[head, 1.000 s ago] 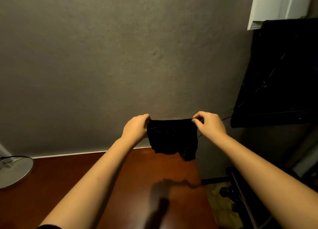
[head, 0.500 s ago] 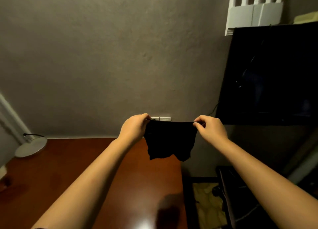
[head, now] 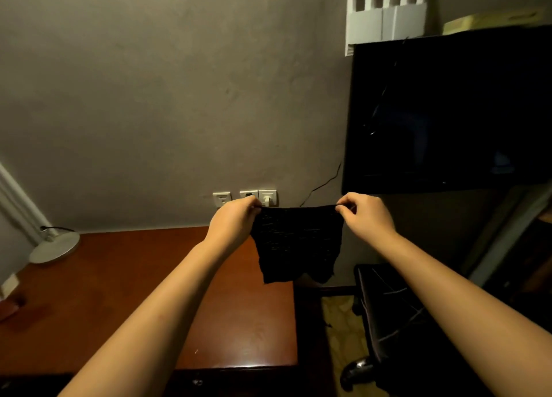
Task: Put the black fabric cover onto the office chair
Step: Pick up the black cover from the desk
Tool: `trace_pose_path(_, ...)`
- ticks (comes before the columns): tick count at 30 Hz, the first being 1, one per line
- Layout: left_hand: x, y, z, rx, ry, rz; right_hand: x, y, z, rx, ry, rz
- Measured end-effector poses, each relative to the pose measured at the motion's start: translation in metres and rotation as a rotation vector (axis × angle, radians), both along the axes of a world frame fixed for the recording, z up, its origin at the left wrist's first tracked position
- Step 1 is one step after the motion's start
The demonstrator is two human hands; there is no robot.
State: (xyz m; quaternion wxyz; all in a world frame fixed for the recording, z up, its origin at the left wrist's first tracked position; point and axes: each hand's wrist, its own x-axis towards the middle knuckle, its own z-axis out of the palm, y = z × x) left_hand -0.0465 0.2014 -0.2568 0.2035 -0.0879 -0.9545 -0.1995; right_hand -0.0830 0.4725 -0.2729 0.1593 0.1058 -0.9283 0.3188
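Swung rightward and lower than a second ago: black fabric cover (head: 297,243) now hanging over the right end of the wooden desk (head: 119,292), with wall sockets (head: 245,198) newly uncovered behind it and the office chair (head: 397,319) now showing below to the right. Stretched flat along its top hem, bottom edge loose and uneven, touching nothing underneath. Pinched at the left corner by the left hand (head: 236,220), thumb and forefinger pressed together on the hem, other fingers curled in; pinched likewise at the right corner by the right hand (head: 366,214). Well apart from the chair as yet, nothing slipped over it. Probably a turn toward the chair, opening held ready for pulling on. Further out, a lamp base (head: 55,247) at the desk's far left and a dark screen (head: 448,113) on the wall at right.
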Motion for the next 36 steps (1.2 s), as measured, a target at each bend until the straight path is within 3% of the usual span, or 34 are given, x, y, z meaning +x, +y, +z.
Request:
trace_pose_path(10,0.021,0.071,-0.012,0.066,0.005,-0.216,0.077,0.073,-0.002,0.027,-0.064,-0.197)
trace_pose_path(22,0.044,0.256,-0.022,0.063,-0.040,-0.642,0.182,0.239,-0.008,0.015,-0.046,-0.656)
trace_pose_path(29,0.043,0.344,-0.035,0.006,-0.076,-0.707,0.184,0.324,-0.026,-0.005,-0.027,-0.723)
trace_pose_path(36,0.021,0.427,-0.060,-0.058,-0.203,-0.600,0.149,0.412,-0.046,-0.014,-0.136,-0.652)
